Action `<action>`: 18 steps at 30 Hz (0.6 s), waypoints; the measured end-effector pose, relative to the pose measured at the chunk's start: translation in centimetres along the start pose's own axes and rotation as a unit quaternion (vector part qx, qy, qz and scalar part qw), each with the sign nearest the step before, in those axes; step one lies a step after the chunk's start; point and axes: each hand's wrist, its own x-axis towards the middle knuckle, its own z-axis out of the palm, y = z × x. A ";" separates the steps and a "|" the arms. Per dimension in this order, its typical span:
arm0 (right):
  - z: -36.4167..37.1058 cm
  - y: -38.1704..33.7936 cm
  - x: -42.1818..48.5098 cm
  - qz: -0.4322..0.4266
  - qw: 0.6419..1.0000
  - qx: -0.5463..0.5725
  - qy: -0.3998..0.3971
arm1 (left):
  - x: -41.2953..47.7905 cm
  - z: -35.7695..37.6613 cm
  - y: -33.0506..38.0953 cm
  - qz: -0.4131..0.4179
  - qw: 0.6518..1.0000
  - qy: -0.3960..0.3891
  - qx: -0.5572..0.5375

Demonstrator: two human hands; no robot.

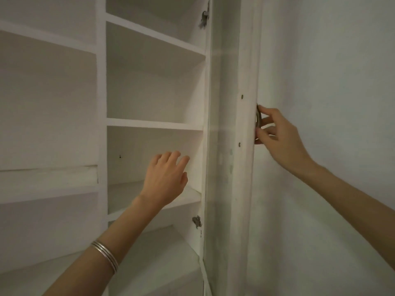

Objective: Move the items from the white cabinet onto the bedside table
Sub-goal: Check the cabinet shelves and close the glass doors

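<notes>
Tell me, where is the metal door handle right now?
The handle sits right of centre in the head view, on the edge of the open cabinet door, pinched by the right hand.

1 white cabinet (101,103), 1 door (245,189) (open), 1 handle (258,118), 2 hinges (204,18) (196,222), 2 hands (164,180) (280,133).

The cabinet (154,124) is matt white paint, its door (222,146) glass, handle (258,118) dull metal.

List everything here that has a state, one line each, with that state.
cabinet door: open, swung out edge-on to the camera.
door handle: gripped by fingers.
right hand: fingers curled on the door handle.
left hand: fingers relaxed, holds nothing, reaching into the white cabinet.
</notes>
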 end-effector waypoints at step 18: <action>26.0 -11.8 4.4 -0.036 0.991 -0.131 -0.003 | -10.4 -5.4 -23.4 -0.049 0.991 -0.041 0.115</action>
